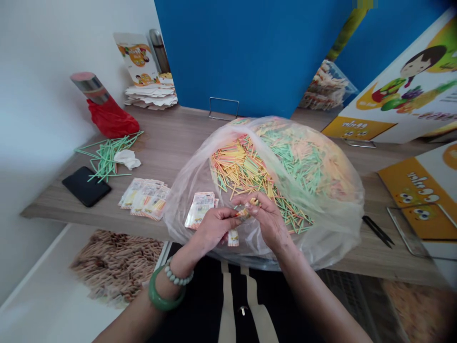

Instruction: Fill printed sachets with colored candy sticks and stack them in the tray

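Note:
In front of me, my left hand (216, 226) is closed, pinching a small printed packet (233, 238) whose lower end shows below the fingers. Close beside it, my right hand (267, 220) has its fingers curled round a small bunch of thin coloured sticks (244, 213), with the ends turned toward the left hand. Both hands are over the near edge of a large clear plastic bag (189, 174), spread on the table. A heap of yellow, green and pink sticks (237, 164) lies in its opening. Left of my hands, a stack of printed packets (200, 208) rests on the plastic.
More packets (144, 197) lie farther left, near a black phone (86, 186), green straws (107, 157) and a red cloth bag (112, 119). Black tweezers (378, 231) lie at right beside printed boxes (421, 195). A blue panel (235, 57) stands behind. Below left, a container holds many filled packets (117, 267).

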Demonstrator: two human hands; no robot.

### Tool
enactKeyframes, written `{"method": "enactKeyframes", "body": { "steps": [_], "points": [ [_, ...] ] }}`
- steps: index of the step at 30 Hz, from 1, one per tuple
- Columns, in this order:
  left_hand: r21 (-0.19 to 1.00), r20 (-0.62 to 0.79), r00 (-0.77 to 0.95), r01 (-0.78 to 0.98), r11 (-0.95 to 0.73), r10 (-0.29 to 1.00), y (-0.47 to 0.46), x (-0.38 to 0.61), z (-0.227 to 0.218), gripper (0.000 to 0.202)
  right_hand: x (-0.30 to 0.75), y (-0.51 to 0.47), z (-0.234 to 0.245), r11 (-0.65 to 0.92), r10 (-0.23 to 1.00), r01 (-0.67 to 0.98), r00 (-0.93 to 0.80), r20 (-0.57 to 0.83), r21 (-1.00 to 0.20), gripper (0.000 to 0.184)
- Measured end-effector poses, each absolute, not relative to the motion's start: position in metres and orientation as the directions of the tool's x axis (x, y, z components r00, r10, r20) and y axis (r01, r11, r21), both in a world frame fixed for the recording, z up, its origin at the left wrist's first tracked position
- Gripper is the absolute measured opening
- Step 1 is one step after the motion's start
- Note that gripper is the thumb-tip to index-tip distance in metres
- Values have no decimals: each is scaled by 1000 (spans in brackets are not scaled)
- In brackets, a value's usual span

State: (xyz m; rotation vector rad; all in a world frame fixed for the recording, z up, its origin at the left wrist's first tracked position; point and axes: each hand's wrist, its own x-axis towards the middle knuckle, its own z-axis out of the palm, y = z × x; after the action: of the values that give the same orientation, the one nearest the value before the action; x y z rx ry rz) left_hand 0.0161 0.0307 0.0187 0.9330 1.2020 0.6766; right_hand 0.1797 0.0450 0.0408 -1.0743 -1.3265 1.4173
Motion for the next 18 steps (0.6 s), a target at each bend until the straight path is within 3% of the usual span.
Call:
{"method": "enactKeyframes", "body": {
  "steps": [3, 6, 15, 18],
  "points": [
    [914, -395, 253, 9, 406, 883, 32, 15, 13, 24, 181, 46, 35, -105, 978, -176, -195, -70, -979, 9],
    [961, -268, 275, 12, 275, 923, 33, 16, 12, 21, 182, 47, 36, -95, 980, -204, -189, -56, -974, 8],
    [975, -77, 405, 224, -17, 911, 38, 19, 20, 21, 194, 64, 43, -56, 948, 32, -313, -63, -998, 13],
    [965, -76, 417, 260, -39, 906, 42, 17, 18, 24, 193, 68, 40, -57, 938, 58, -338, -73, -997, 11]
  ]
}}
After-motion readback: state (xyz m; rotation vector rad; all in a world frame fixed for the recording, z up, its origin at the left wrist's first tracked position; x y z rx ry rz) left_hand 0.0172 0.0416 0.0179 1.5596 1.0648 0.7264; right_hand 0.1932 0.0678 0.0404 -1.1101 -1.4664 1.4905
